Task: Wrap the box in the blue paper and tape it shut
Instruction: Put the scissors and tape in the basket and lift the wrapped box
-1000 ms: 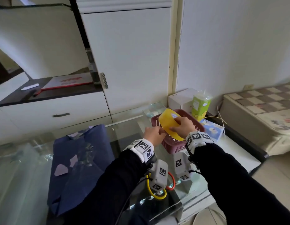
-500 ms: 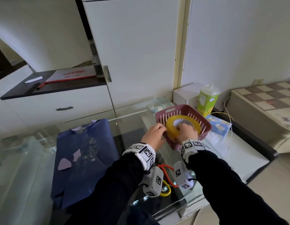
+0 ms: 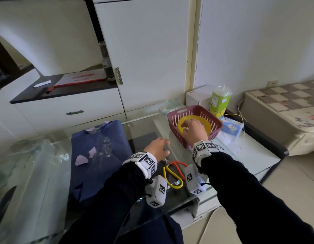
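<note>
1. the blue paper parcel (image 3: pixel 99 155) lies on the glass bench (image 3: pixel 145 125), well left of both hands. the box seems fully covered, with shiny tape strips on top.
2. my right hand (image 3: pixel 194 130) is inside the pink basket (image 3: pixel 173 124), fingers curled over the inner edge of the yellow tape roll (image 3: pixel 206 123).
3. my left hand (image 3: pixel 157 149) hovers over the bench, loosely curled and holding nothing, just above the scissors (image 3: pixel 172 173).
4. i judge the wrapping is nearly done. i cannot tell whether the roll is being fetched or put away.
5. if a seam needs more tape, the next move is lifting the roll clear of the basket wall and across to the parcel.
6. the basket holds only the roll, lying flat.
</note>
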Available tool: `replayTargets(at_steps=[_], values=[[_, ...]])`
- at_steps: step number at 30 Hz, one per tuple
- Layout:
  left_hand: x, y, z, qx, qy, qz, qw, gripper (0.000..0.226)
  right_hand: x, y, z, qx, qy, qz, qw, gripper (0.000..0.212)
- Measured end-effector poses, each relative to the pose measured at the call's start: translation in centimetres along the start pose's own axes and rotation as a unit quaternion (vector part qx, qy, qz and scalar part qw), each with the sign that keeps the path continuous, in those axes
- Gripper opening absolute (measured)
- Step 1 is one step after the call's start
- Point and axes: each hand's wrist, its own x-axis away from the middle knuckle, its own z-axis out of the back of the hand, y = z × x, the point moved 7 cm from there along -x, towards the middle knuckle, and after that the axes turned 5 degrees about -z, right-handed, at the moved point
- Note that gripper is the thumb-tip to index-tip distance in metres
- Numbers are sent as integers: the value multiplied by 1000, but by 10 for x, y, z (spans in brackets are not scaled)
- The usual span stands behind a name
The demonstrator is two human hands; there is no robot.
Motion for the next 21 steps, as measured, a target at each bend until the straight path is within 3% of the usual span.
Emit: replayTargets(at_steps=[5,9,12,17,21], values=[[-32,-6,-4,21,22,64,997,19,-16,8,-12,-10,-2,27,1000,25],[-43,-19,-20,14,12,152,988,45,-12,26,-48,38,-70,-13,997,28],[-40,-26,-33,9,-15,186,982,40,-2,42,-79,100,-157,-73,980,36],[-34,-30,-52,144,-27,207,967,15,14,54,-90,75,-164,-138,974,49],[-24,-34,-59,323,-41,242,914,21,16,51,-77,-22,-152,-165,974,41]])
